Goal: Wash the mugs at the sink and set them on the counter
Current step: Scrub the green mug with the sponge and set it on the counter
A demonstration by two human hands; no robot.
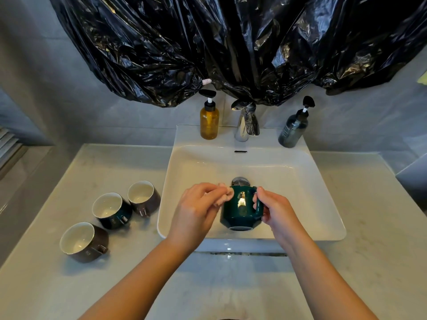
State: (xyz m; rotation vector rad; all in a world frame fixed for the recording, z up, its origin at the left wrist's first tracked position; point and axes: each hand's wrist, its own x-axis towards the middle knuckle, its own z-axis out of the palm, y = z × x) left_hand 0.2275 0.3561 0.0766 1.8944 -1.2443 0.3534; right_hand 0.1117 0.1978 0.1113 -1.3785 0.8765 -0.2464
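A dark green mug (238, 210) hangs over the white sink (300, 181), tipped with its base toward me. My right hand (273, 210) grips its handle on the right side. My left hand (198, 205) pinches a small pink cloth (225, 194) against the mug's upper left side. Three more mugs stand on the pale counter (369, 250) left of the sink: a brown one (84, 241) nearest me, a dark green one (112, 210) in the middle and a brown one (143, 197) closest to the basin.
A chrome tap (245, 121) stands at the back of the sink, with an amber pump bottle (209, 118) to its left and a dark pump bottle (293, 129) to its right. Black plastic sheeting (231, 42) hangs over the wall above.
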